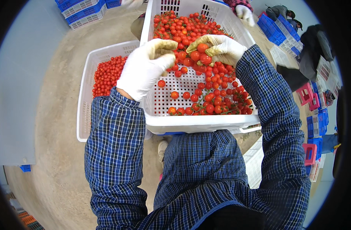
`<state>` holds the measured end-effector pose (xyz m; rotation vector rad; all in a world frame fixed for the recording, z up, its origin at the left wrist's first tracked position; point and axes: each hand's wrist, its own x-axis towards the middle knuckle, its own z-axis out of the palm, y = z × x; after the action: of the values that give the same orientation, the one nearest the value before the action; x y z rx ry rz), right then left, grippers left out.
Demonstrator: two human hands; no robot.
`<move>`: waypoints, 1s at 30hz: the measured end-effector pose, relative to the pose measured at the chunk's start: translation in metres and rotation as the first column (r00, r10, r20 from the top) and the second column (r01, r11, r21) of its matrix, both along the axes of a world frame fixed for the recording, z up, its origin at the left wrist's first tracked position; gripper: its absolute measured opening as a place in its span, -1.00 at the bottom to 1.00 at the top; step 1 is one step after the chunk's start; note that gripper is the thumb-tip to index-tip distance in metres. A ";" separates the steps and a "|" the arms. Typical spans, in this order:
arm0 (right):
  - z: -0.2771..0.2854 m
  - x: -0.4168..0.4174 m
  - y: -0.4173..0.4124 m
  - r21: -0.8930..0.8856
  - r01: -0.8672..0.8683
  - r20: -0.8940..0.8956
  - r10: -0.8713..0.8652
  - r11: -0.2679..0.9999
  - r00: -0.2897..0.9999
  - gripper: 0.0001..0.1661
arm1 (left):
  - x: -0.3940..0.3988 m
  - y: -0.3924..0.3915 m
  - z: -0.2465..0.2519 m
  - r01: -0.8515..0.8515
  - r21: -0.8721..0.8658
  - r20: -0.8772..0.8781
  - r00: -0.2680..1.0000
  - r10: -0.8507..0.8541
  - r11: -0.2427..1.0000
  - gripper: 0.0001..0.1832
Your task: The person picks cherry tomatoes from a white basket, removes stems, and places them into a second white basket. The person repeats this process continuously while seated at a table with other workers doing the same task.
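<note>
Both my hands wear white gloves with stained yellowish fingers, over a white perforated plastic crate [178, 120] of cherry tomatoes [218, 100], some on green stems. My right hand [221, 49] holds several red cherry tomatoes [202, 54] between thumb and fingers, above the crate's middle. Just to the left, my left hand [149, 64] is raised over the crate's left side with its fingers curled; whether it holds anything cannot be told. Beyond the hands lies a heap of tomatoes [181, 27]. Single tomatoes lie on the perforated floor nearer me.
At the left stands a lower white crate [85, 95] with loose small tomatoes. A co-worker's gloved hand [245, 15] is by the far right corner; another gloved hand [132, 3] shows at the top. Stacked blue and white crates [85, 13] and pink stools [304, 93] stand farther off.
</note>
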<state>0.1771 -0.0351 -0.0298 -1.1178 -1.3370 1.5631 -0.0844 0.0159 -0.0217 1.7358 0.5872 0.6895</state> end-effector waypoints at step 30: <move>0.048 0.080 -0.090 0.577 0.341 0.176 -0.520 0.742 0.836 -0.51 | 0.032 0.011 0.007 0.031 -0.544 -0.037 0.997 -0.061 0.839 -0.67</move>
<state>0.2568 -0.1256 0.0183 -1.2455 -1.4568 0.6149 -0.0526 0.0265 -0.0151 1.2290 0.6971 0.3877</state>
